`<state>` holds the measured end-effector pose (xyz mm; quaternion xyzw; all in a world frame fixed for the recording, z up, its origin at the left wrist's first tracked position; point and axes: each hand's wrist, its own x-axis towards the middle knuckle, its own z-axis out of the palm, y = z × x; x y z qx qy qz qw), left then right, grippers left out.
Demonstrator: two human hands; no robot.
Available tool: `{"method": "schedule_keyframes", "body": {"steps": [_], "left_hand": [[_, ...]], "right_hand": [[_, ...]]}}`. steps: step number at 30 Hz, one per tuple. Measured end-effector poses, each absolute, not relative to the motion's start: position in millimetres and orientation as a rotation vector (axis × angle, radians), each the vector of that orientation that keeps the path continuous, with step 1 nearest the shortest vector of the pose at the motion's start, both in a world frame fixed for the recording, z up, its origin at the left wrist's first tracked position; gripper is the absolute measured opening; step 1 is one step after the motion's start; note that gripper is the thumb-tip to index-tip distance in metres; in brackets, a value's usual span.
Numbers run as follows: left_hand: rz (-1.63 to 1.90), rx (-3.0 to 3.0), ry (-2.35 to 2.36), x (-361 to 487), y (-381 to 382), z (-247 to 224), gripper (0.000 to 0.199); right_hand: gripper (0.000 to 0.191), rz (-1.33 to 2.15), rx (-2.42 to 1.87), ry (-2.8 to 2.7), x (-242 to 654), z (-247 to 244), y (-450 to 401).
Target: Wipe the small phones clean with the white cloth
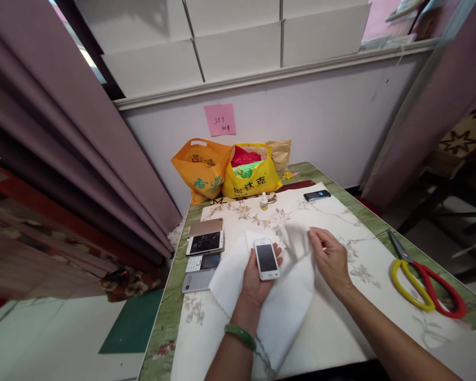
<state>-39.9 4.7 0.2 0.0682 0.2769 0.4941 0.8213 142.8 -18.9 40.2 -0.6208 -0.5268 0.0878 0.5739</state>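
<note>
A white phone [266,259] with a dark screen lies face up in my left hand [257,280], whose fingers curl round its edges. My right hand [332,259] pinches the upper right edge of a white cloth [289,312] and lifts it a little off the table. The rest of the cloth spreads beneath my left hand and forearm. Left of the cloth, a gold phone [205,227], a white phone with a cracked-looking dark screen [205,243], a keypad phone [203,262] and a grey phone [198,281] lie in a column.
On the table [381,227] are large scissors [424,286] at the right, a dark phone [317,196] and a small bottle [264,201]. An orange bag [202,166], a yellow bag [254,182] and a tan packet [281,154] stand against the wall.
</note>
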Motion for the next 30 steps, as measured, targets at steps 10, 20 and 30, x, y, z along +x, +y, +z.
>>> {"method": "schedule_keyframes", "body": {"steps": [10,20,30], "left_hand": [[0.974,0.156,0.526,-39,3,-2,0.047],[1.061,0.143,0.580,-40,6,-4,0.030],[1.009,0.122,0.568,-39,2,4,0.034]], "right_hand": [[0.024,0.492,-1.323,-1.747,112,32,-39],[0.009,0.577,-1.305,-1.815,77,8,-11],[0.015,0.433,-1.263,-1.830,86,11,-8]]}}
